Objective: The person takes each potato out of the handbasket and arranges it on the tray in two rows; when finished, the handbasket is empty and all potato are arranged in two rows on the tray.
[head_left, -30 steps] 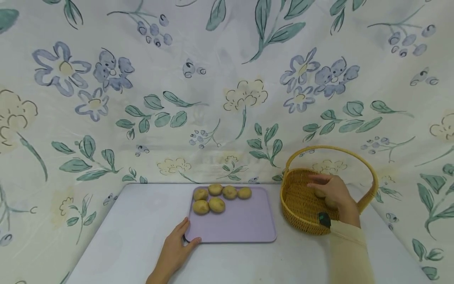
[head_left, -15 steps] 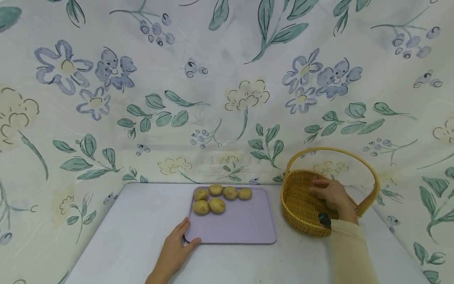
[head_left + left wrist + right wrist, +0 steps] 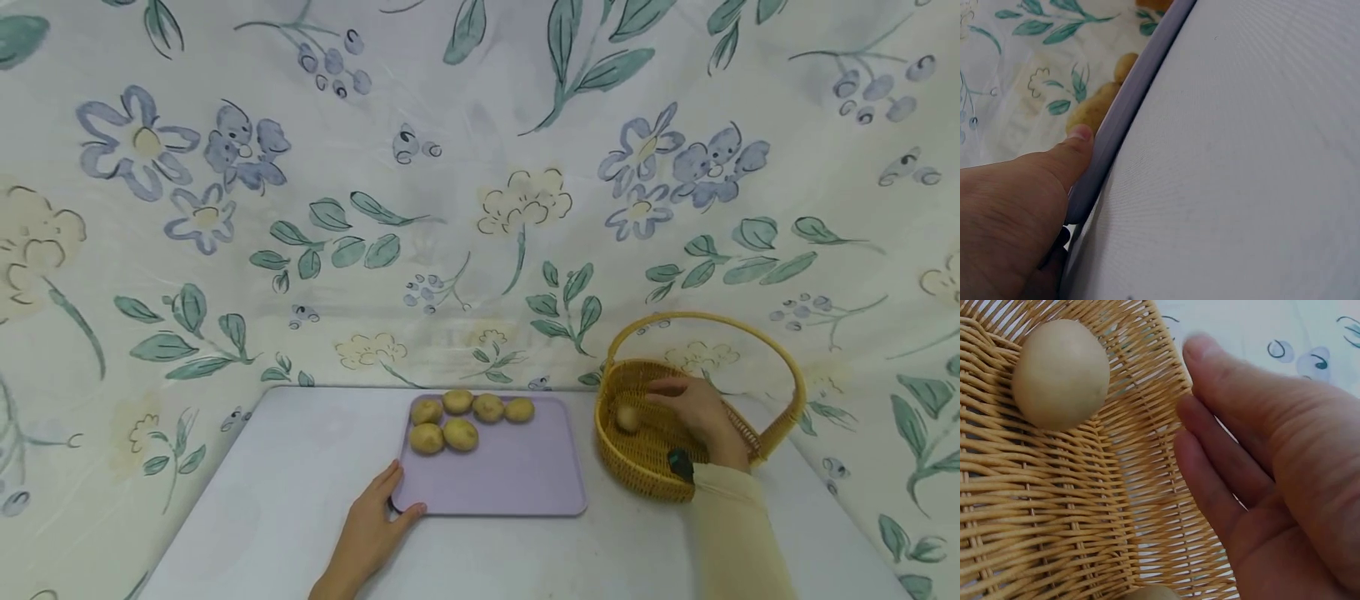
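Observation:
My left hand [image 3: 370,527] holds the front-left corner of a lilac tray [image 3: 517,475]. In the left wrist view its thumb lies over the rim. Several yellow-brown potatoes [image 3: 460,434] rest at the tray's back left. To the right stands a woven wicker basket [image 3: 645,475] with a tall arched handle. My right hand [image 3: 701,412] is over the basket, its fingers loosely bent and holding nothing. One potato [image 3: 1061,375] lies inside, apart from the fingertips; part of another potato [image 3: 1155,593] shows at the right wrist view's bottom edge.
Both tray and basket stand on a white table [image 3: 300,450]. A floral cloth [image 3: 420,250] hangs just behind the table and along its sides. The basket handle [image 3: 705,316] arches up beyond the right hand.
A potato now lies at the basket's left side, where none showed before; earlier, potatoes showed by the right hand. That hand has shifted slightly left. The left hand and tray stay put.

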The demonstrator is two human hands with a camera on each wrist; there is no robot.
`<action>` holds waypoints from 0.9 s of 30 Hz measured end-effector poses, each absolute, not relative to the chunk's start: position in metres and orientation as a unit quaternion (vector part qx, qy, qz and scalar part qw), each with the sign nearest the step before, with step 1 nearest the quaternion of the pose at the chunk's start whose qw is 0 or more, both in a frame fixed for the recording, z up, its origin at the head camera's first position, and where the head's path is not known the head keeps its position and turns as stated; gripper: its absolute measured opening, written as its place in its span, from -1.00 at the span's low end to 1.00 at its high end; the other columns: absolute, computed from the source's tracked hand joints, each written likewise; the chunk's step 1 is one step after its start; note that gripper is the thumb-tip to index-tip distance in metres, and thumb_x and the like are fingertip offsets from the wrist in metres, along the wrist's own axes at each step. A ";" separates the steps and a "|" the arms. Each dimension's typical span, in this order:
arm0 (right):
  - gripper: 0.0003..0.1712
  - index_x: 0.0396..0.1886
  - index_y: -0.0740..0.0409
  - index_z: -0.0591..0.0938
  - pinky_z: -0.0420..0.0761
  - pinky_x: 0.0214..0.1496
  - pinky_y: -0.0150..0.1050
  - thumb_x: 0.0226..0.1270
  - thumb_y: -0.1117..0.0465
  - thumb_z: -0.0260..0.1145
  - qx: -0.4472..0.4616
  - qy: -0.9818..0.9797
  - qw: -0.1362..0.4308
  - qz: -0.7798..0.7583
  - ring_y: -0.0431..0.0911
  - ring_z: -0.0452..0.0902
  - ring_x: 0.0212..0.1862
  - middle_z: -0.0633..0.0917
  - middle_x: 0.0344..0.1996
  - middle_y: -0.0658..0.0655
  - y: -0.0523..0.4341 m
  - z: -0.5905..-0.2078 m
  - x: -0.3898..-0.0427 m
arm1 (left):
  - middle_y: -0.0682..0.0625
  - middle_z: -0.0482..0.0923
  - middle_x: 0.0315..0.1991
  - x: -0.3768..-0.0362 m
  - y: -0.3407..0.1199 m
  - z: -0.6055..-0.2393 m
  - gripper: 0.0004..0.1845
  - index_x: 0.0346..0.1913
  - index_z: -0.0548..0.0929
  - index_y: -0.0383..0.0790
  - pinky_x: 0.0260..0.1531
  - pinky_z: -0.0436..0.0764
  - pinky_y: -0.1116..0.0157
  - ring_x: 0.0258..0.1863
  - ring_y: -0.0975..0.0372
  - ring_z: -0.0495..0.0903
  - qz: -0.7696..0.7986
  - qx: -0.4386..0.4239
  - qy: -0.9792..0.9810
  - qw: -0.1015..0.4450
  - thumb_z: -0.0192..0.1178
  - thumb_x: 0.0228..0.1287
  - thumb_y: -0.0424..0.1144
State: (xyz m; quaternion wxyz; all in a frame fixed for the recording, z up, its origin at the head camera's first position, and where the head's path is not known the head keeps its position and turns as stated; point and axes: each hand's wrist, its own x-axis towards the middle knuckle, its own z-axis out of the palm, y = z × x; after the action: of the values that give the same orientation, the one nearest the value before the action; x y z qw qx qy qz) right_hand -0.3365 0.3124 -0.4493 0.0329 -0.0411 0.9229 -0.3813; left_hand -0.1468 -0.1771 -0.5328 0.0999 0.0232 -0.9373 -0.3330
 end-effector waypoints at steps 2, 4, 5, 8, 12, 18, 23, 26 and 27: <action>-0.45 0.10 0.05 0.62 0.41 0.28 0.14 0.21 -0.15 0.31 -0.046 0.927 0.041 -0.369 0.20 0.35 0.28 0.55 0.19 0.22 0.312 -0.452 -0.337 | -0.15 0.29 0.38 -0.147 -0.176 -0.534 -0.16 0.29 0.38 -0.36 0.33 0.33 -0.05 0.36 -0.07 0.30 -0.331 0.021 -0.938 0.103 0.35 0.04 0.10; -0.45 0.09 0.05 0.63 0.44 0.25 0.12 0.20 -0.15 0.32 -0.055 0.931 0.045 -0.358 0.19 0.37 0.26 0.57 0.17 0.23 0.311 -0.454 -0.338 | -0.14 0.29 0.38 -0.146 -0.176 -0.534 -0.16 0.30 0.38 -0.36 0.33 0.33 -0.04 0.36 -0.06 0.30 -0.328 0.022 -0.939 0.103 0.36 0.03 0.09; -0.46 0.09 0.04 0.63 0.45 0.25 0.11 0.19 -0.15 0.33 -0.061 0.933 0.046 -0.353 0.18 0.38 0.26 0.59 0.15 0.22 0.311 -0.455 -0.338 | -0.14 0.29 0.38 -0.146 -0.176 -0.535 -0.16 0.30 0.37 -0.35 0.33 0.33 -0.04 0.36 -0.06 0.30 -0.329 0.022 -0.939 0.102 0.36 0.03 0.09; -0.45 0.08 0.05 0.64 0.44 0.27 0.10 0.18 -0.15 0.34 -0.083 0.936 0.052 -0.338 0.16 0.41 0.25 0.64 0.10 0.20 0.310 -0.455 -0.338 | -0.11 0.29 0.39 -0.147 -0.175 -0.535 -0.15 0.30 0.37 -0.33 0.34 0.32 -0.02 0.37 -0.04 0.29 -0.329 0.027 -0.939 0.097 0.36 0.02 0.09; -0.46 0.05 0.06 0.66 0.46 0.25 0.07 0.17 -0.15 0.35 -0.100 0.939 0.058 -0.323 0.12 0.43 0.22 0.67 0.05 0.17 0.308 -0.454 -0.338 | -0.12 0.29 0.38 -0.147 -0.175 -0.534 -0.15 0.30 0.38 -0.34 0.33 0.33 -0.04 0.36 -0.05 0.29 -0.331 0.025 -0.938 0.097 0.36 0.02 0.10; -0.41 0.07 -0.02 0.65 0.45 0.24 0.12 0.12 -0.24 0.34 -0.097 0.945 0.069 -0.305 0.19 0.42 0.23 0.61 0.13 0.22 0.307 -0.457 -0.342 | -0.12 0.28 0.39 -0.148 -0.176 -0.534 -0.14 0.31 0.37 -0.34 0.34 0.32 -0.03 0.37 -0.05 0.28 -0.331 0.029 -0.939 0.092 0.35 0.02 0.12; -0.40 0.09 -0.03 0.64 0.38 0.30 0.17 0.12 -0.24 0.34 -0.101 0.945 0.071 -0.303 0.24 0.36 0.28 0.59 0.15 0.23 0.307 -0.464 -0.347 | -0.13 0.29 0.38 -0.148 -0.176 -0.534 -0.14 0.30 0.38 -0.35 0.33 0.32 -0.04 0.36 -0.06 0.29 -0.324 0.029 -0.940 0.100 0.35 0.03 0.13; -0.41 0.09 -0.02 0.64 0.40 0.28 0.16 0.12 -0.22 0.35 -0.106 0.945 0.068 -0.302 0.23 0.39 0.26 0.61 0.13 0.23 0.306 -0.466 -0.348 | -0.13 0.29 0.38 -0.147 -0.176 -0.533 -0.15 0.30 0.38 -0.35 0.33 0.32 -0.04 0.36 -0.06 0.29 -0.325 0.029 -0.940 0.100 0.34 0.03 0.13; -0.41 0.08 -0.03 0.64 0.41 0.29 0.14 0.11 -0.21 0.36 -0.107 0.944 0.067 -0.305 0.20 0.41 0.25 0.62 0.12 0.21 0.306 -0.466 -0.348 | -0.14 0.29 0.38 -0.147 -0.176 -0.533 -0.15 0.30 0.38 -0.35 0.33 0.32 -0.04 0.36 -0.07 0.29 -0.326 0.028 -0.940 0.099 0.34 0.03 0.13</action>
State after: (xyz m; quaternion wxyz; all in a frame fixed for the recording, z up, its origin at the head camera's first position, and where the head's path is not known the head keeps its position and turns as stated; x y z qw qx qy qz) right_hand -0.3485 0.3061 -0.4665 0.0670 -0.1069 0.9440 -0.3050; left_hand -0.1473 -0.1760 -0.5330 0.0993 0.0283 -0.9399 -0.3255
